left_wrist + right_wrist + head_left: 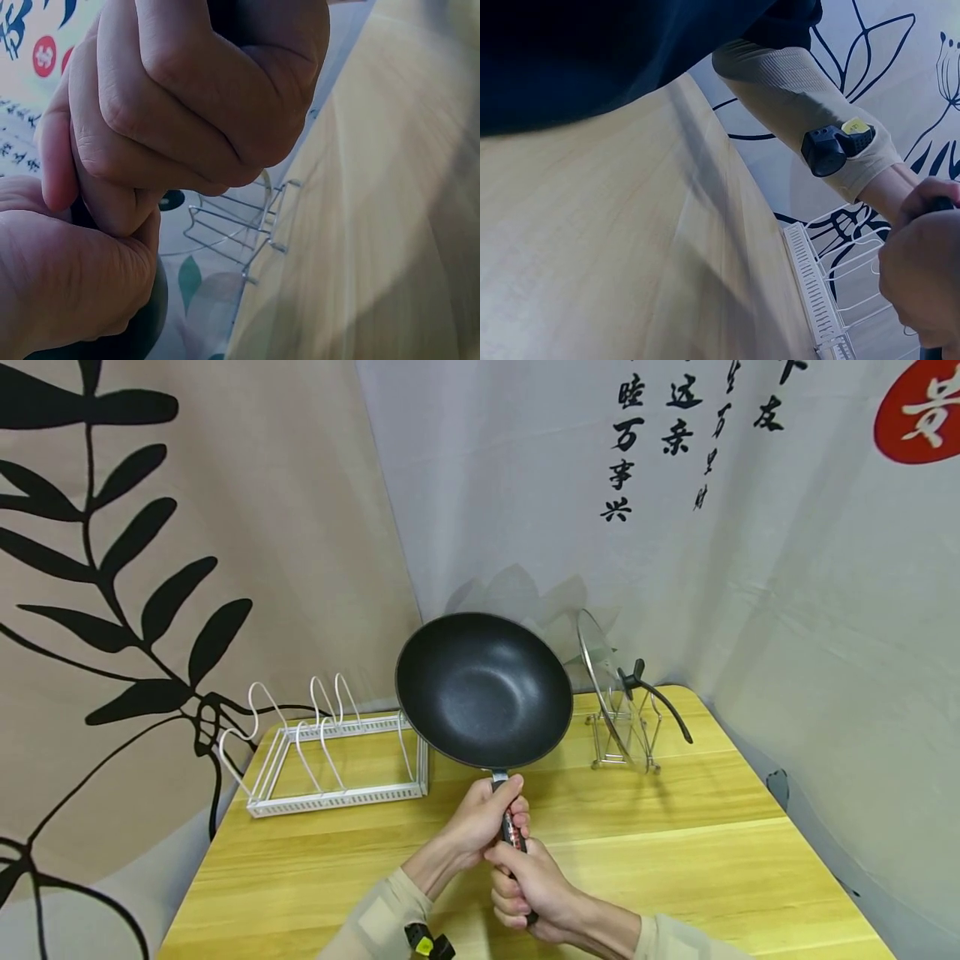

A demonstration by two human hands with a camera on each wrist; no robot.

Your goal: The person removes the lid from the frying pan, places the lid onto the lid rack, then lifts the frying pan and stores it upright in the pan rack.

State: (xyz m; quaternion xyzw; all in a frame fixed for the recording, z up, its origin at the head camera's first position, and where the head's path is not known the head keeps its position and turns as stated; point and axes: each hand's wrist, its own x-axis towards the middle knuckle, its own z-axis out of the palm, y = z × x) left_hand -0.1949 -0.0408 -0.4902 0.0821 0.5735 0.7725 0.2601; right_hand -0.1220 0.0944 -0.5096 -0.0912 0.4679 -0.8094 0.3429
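Observation:
A black wok (pixel 483 689) is held up over the table, its inside facing the head camera and its handle pointing down toward the person. Both hands grip that handle. The left hand (pixel 483 818) wraps the upper part, close below the pan. Lower down, the right hand (pixel 536 889) curls round the handle, whose butt end pokes out beneath it. In the left wrist view the right hand's knuckles (pixel 172 97) fill the top, with the left hand (pixel 75 277) below. The right hand (pixel 922 277) shows at the edge of the right wrist view.
A white rack (pixel 337 793) with upright loops stands at the left on the wooden table (pixel 675 877). Behind and to the right, a glass lid (pixel 603 685) with a black handle leans in a wire stand (pixel 611 760). Printed curtains (pixel 525 460) hang behind the table.

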